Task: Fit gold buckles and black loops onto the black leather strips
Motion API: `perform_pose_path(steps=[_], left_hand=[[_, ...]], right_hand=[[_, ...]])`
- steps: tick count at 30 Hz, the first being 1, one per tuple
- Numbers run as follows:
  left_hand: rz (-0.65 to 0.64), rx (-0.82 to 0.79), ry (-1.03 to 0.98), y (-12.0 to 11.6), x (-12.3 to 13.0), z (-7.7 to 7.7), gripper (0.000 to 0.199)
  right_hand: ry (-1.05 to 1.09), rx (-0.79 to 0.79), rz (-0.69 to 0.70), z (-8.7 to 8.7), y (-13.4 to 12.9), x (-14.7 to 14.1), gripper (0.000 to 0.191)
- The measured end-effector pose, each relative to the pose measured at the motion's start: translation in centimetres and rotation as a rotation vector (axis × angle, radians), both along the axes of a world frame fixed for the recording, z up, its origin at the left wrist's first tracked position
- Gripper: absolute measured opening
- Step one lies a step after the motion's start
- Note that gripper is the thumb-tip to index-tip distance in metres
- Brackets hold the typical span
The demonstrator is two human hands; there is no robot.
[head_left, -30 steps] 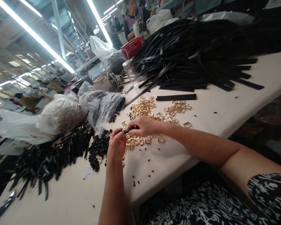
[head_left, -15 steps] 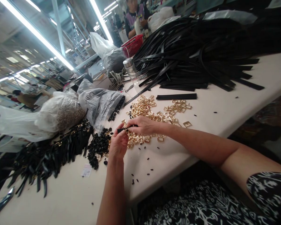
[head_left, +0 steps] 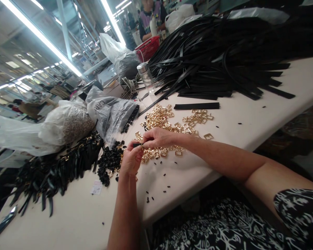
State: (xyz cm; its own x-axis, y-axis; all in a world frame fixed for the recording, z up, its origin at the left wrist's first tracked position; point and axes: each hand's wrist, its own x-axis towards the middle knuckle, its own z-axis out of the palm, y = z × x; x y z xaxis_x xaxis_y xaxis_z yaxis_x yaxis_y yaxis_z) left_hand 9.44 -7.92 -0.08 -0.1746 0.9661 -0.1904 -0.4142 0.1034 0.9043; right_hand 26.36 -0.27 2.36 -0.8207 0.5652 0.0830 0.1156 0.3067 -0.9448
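Note:
A short black strap (head_left: 137,145) is pinched between the thumb and fingers of my left hand (head_left: 131,160). A gold glint, apparently a buckle (head_left: 142,146), shows at the strap's right end. There the fingertips of my right hand (head_left: 158,138) close on the strap and meet the left fingertips; exactly what they grip is partly hidden. Beneath and behind both hands spreads a heap of gold rectangular buckles (head_left: 158,119). A pile of small black pieces (head_left: 111,161) lies just left of my left hand.
Long black straps (head_left: 206,59) cover the table's far right. Black straps with gold fittings (head_left: 54,173) lie at left, below plastic bags (head_left: 67,121). Beyond the buckles stands a clear bottle (head_left: 147,78). Scissors (head_left: 2,224) rest at lower left. A person (head_left: 152,17) sits across.
My hands have drawn slightly closer together around the strap. The black end that stuck out over my right fingers is no longer visible there.

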Motion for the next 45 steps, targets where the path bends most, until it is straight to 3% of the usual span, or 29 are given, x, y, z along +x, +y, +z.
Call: perform_pose_path(steps=[11, 20, 27, 35, 42, 45], left_hand=[[0.001, 0.029, 0.067, -0.1, -0.1, -0.6, 0.022], [0.041, -0.005, 0.051, 0.0, 0.3, -0.8, 0.025], [0.025, -0.005, -0.038, 0.1, 0.4, -0.4, 0.020], [-0.007, 0.075, 0.047, -0.1, 0.2, -1.3, 0.021], [0.071, 0.037, 0.034, 0.1, 0.5, -1.0, 0.024], [0.152, 0.032, 0.032, 0.3, 0.3, -0.9, 0.028]], right_hand=[[-0.002, 0.052, -0.030, -0.1, 0.2, 0.1, 0.020], [-0.147, 0.448, -0.153, -0.8, 0.4, -0.2, 0.013], [-0.062, 0.378, -0.120, -0.5, 0.5, 0.0, 0.020], [-0.139, 0.415, -0.112, -0.2, 0.5, 0.0, 0.020], [-0.079, 0.367, -0.025, -0.4, 0.8, 0.2, 0.026], [-0.105, 0.352, 0.037, -0.4, 1.1, 0.4, 0.018]])
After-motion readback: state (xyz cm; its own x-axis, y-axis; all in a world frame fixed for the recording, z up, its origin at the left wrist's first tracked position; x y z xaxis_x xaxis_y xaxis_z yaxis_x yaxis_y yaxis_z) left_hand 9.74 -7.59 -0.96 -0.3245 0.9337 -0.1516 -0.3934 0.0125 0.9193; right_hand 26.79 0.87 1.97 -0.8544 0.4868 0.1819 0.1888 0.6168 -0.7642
